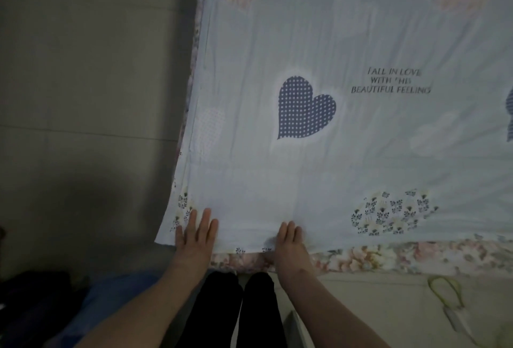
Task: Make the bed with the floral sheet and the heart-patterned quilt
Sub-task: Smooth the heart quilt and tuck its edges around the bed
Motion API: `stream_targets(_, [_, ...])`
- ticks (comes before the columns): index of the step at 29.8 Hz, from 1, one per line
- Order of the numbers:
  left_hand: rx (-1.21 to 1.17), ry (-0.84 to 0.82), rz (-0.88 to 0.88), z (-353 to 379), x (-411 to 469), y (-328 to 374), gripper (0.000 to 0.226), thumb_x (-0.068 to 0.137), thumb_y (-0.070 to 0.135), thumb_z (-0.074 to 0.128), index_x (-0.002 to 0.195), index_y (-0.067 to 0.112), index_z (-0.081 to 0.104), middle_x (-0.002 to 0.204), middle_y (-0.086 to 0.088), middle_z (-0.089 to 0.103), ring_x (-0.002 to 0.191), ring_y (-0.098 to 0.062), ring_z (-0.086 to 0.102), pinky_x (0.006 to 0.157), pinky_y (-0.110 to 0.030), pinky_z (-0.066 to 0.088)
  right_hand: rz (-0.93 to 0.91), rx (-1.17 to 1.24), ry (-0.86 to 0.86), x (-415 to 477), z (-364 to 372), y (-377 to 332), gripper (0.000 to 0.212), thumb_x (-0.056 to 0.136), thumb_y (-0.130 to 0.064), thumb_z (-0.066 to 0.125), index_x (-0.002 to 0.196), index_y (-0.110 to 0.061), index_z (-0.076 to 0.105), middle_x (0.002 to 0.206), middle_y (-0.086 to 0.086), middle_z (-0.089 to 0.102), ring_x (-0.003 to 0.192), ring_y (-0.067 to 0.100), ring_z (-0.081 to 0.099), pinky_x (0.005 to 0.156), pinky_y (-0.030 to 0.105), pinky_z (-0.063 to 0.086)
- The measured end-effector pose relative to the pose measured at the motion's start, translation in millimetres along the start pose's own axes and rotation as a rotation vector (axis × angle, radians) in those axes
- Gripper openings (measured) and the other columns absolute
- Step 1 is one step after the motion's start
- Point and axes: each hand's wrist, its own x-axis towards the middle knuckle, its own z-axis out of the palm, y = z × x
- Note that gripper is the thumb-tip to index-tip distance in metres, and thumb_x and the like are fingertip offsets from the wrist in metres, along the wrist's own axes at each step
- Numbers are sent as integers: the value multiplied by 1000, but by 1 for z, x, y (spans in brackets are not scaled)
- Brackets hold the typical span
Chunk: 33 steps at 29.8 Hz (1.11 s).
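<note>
- plainly, the heart-patterned quilt lies spread over the bed, its near hem just short of the bed's edge and its left corner hanging past the side.
- left hand rests flat on the quilt's near left corner, its grip spread, fingers straight and a little apart.
- right hand rests on the near hem beside it, its grip loose, fingers straight and close together; the thumb is hidden.
- floral sheet shows as a strip beneath the hem and along the left side.
- a navy dotted heart sits mid-quilt, printed words to its right, a flowered heart near the hem.
- black-clad legs stand against the bed.
- a yellow-handled tool lies on the floor at the right; dark clothes are heaped at the left.
</note>
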Motion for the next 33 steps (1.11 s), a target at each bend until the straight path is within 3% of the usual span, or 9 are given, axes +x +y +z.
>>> stream_targets(3, [14, -60, -2, 1, 5, 5, 97, 83, -4, 29, 121, 14, -58, 138, -16, -55, 130, -45, -44, 113, -69, 2, 72, 114, 25, -3, 23, -5, 113, 38, -13, 90, 133, 14, 35, 131, 37, 52, 118, 54, 54, 76, 54, 55])
stream_targets(5, [26, -119, -35, 0, 6, 10, 99, 84, -8, 29, 117, 16, -61, 133, -15, -60, 128, -45, -47, 112, -69, -1, 47, 119, 22, -8, 35, -9, 104, 44, -14, 82, 133, 13, 34, 134, 36, 50, 120, 54, 52, 80, 58, 53])
stream_targets(9, [81, -257, -49, -15, 6, 10, 98, 92, -4, 44, 140, 13, -39, 143, -17, -50, 135, -46, -39, 112, -70, -1, 59, 174, 43, -2, 41, -16, 63, 79, -15, 37, 136, 12, 32, 139, 34, 46, 125, 52, 49, 86, 60, 51])
stream_targets(13, [119, -326, 8, -33, -1, 8, 88, 95, -4, 38, 150, 18, -27, 147, -20, -45, 136, -48, -35, 113, -67, 13, 69, 224, -30, -12, 22, -14, 94, 60, -19, 81, 136, 14, 37, 141, 35, 42, 125, 53, 48, 83, 58, 52])
stream_targets(14, [140, -340, 20, -37, -1, 8, 84, 97, -2, 36, 152, 18, -24, 149, -21, -43, 138, -49, -32, 113, -66, 16, 89, 222, -56, -17, 6, -10, 103, 65, -25, 84, 143, 16, 29, 150, 36, 26, 135, 54, 36, 95, 56, 47])
stream_targets(16, [172, -324, 37, -51, -5, 9, 81, 98, 3, 39, 154, 17, -17, 153, -22, -35, 142, -51, -22, 112, -68, 17, 53, 191, -114, -21, -10, -4, 94, 93, -29, 60, 151, 9, -3, 158, 30, -11, 147, 48, -3, 117, 49, 23])
stream_targets(18, [188, -274, 40, -73, -15, 10, 80, 97, 7, 46, 157, 18, -7, 160, -19, -22, 144, -52, -11, 113, -68, 13, 30, 138, -134, -28, -24, -2, 83, 99, -24, 50, 153, 4, -8, 157, 26, -21, 146, 45, -16, 121, 47, 12])
stream_targets(23, [234, -134, 62, -113, -33, 14, 64, 103, 7, 30, 157, 14, -2, 164, -12, -10, 146, -47, -11, 114, -65, 3, -34, 35, -31, -52, -57, -12, 81, 99, -17, 45, 152, 4, -13, 160, 24, -15, 148, 42, -12, 121, 46, 16])
stream_targets(33, [318, 71, 86, -128, -102, 23, 67, 104, 16, 41, 156, 9, -1, 164, -12, -6, 150, -37, -11, 117, -61, -3, -65, 43, 212, -146, -103, 0, 75, 97, -3, 41, 154, 0, -9, 163, 17, -9, 150, 35, -6, 121, 43, 17])
